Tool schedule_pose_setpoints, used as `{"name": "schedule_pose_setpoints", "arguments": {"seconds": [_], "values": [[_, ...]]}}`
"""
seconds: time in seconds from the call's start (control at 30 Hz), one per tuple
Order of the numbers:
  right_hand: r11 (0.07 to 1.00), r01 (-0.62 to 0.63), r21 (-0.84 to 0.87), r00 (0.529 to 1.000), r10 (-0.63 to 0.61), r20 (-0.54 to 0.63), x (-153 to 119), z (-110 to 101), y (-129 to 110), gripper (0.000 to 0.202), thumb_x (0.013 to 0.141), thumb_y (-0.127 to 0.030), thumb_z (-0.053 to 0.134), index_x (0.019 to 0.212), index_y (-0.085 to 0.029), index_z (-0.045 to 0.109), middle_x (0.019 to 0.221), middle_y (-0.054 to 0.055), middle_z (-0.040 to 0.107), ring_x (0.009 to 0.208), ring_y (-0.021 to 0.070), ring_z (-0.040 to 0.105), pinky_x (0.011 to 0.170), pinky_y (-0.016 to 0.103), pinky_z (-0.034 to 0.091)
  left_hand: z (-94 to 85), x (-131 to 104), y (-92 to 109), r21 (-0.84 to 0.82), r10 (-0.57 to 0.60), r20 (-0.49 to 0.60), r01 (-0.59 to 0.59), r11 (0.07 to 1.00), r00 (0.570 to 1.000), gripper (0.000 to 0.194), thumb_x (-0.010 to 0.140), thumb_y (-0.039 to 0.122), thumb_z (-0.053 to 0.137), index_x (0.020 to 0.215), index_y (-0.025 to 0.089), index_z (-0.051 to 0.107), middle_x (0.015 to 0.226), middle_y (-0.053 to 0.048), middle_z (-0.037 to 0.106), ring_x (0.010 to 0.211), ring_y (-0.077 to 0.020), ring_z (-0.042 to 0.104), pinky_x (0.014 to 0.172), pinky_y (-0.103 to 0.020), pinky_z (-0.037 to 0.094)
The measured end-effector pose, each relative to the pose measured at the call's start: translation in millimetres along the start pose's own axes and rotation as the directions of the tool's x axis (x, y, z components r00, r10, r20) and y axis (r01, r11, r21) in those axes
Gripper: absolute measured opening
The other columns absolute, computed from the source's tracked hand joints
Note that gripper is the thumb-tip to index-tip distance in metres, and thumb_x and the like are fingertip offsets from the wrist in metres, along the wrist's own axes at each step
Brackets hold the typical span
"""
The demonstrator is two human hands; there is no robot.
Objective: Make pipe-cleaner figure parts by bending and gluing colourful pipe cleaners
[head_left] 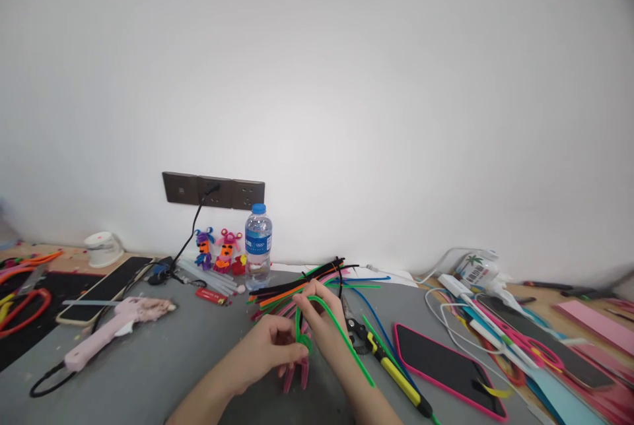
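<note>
My left hand [275, 346] is closed on a small pink figure [297, 375] wound partly with green, its two pink legs pointing down. Between the thumb and fingers of my right hand [321, 319] is a green pipe cleaner [341, 329]. One end of it loops down to the coiled green part of the figure, and the long free end trails over my right wrist. Just behind my hands lies a bundle of coloured pipe cleaners [292, 290], black, orange and pink among them. My fingers hide part of the figure.
Yellow-handled pliers [396, 362] and a pink-cased phone [448, 369] lie to the right. A water bottle [258, 247] stands by the wall beside two small figures [228, 250]. At left are a pink glue gun [116, 326], another phone [106, 286] and red-handled scissors [30, 306].
</note>
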State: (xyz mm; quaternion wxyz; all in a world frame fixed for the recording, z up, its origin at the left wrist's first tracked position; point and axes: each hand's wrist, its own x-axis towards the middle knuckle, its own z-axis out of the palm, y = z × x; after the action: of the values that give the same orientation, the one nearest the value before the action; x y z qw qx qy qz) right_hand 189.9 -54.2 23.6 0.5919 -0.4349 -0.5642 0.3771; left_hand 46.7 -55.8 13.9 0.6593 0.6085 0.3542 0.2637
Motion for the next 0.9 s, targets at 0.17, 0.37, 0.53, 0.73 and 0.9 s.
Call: {"name": "schedule_pose_setpoints", "arguments": {"seconds": [0.17, 0.37, 0.53, 0.73, 0.9], "values": [[0.999, -0.036, 0.012, 0.999, 0.037, -0.024, -2.8, 3.8, 3.5, 0.041, 0.079, -0.049, 0.065, 0.059, -0.022, 0.041, 0.053, -0.007, 0.035, 0.049, 0.0108, 0.032, 0.046, 0.023, 0.028, 6.4, 1.0, -3.9, -0.082, -0.011, -0.029, 0.008, 0.997, 1.000, 0.034, 0.067, 0.045, 0.075, 0.062, 0.016, 0.058, 0.048, 0.005, 0.051, 0.040, -0.0077, 0.041, 0.043, -0.021, 0.030], [0.998, 0.015, -0.065, 0.998, -0.020, -0.068, -10.2, 5.7, 2.7, 0.036, 0.082, -0.042, 0.063, 0.060, -0.022, 0.044, 0.056, -0.006, 0.039, 0.051, 0.0115, 0.035, 0.049, 0.024, 0.030, 11.5, -1.8, 0.3, -0.133, 0.012, 0.051, -0.005, 0.991, 0.999, 0.034, 0.067, 0.046, 0.076, 0.069, 0.014, 0.065, 0.052, 0.002, 0.056, 0.040, -0.0076, 0.041, 0.042, -0.021, 0.032], [0.989, 0.096, -0.115, 0.995, -0.097, -0.007, -11.6, 2.3, 4.7, 0.031, 0.085, -0.038, 0.061, 0.061, -0.020, 0.049, 0.058, -0.004, 0.042, 0.052, 0.0116, 0.038, 0.050, 0.024, 0.030, 13.9, -5.8, 6.6, -0.123, -0.008, 0.127, 0.024, 0.992, 0.992, 0.030, 0.068, 0.042, 0.075, 0.072, 0.013, 0.067, 0.056, 0.001, 0.058, 0.041, -0.0069, 0.042, 0.042, -0.021, 0.032], [0.997, 0.019, -0.073, 1.000, -0.021, -0.023, -12.7, 5.4, 5.8, 0.035, 0.084, -0.040, 0.063, 0.061, -0.021, 0.045, 0.057, -0.005, 0.040, 0.053, 0.0114, 0.037, 0.050, 0.024, 0.031, 12.3, -6.7, 4.1, -0.093, 0.007, 0.150, 0.007, 0.996, 0.989, 0.030, 0.068, 0.043, 0.074, 0.071, 0.014, 0.065, 0.057, 0.002, 0.056, 0.044, -0.0073, 0.044, 0.045, -0.021, 0.033], [1.000, 0.009, -0.008, 0.994, -0.009, -0.105, -7.2, 1.7, 8.8, 0.035, 0.083, -0.040, 0.065, 0.062, -0.022, 0.043, 0.056, -0.006, 0.037, 0.051, 0.0111, 0.033, 0.049, 0.024, 0.029, 10.7, -1.7, 0.7, -0.093, 0.001, 0.093, 0.007, 0.996, 0.996, 0.035, 0.069, 0.049, 0.072, 0.067, 0.016, 0.058, 0.051, 0.003, 0.056, 0.041, -0.0086, 0.045, 0.044, -0.021, 0.032]]}}
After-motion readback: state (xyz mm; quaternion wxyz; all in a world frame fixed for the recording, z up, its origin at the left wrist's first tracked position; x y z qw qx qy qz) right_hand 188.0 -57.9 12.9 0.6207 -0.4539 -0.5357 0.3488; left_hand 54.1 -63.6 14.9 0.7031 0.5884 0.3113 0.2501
